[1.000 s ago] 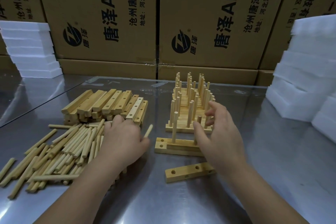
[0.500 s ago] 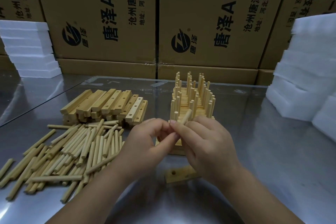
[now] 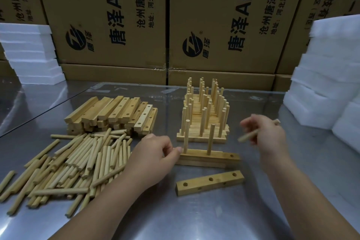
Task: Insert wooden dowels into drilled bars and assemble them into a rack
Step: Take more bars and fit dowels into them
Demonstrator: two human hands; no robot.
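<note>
A pale drilled bar [image 3: 216, 157] lies mid-table carrying two upright dowels [image 3: 186, 136], its left end pinched by the left hand [image 3: 153, 155], while the right hand [image 3: 270, 135] grips a loose dowel [image 3: 247, 137] over the steel table [image 3: 194, 218], with cardboard boxes [image 3: 116, 15] behind.

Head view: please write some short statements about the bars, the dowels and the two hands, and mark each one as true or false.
1. The bar by the left hand carries two upright dowels. True.
2. The right hole of that bar is already filled. False: it is empty.
3. The right hand holds a dowel. True.
4. The nearest bar has one dowel standing in it. False: it lies alone and the three holes in its top are all empty.
5. The pile of loose dowels lies right of the right hand. False: it lies beside the left hand, on the left.
</note>
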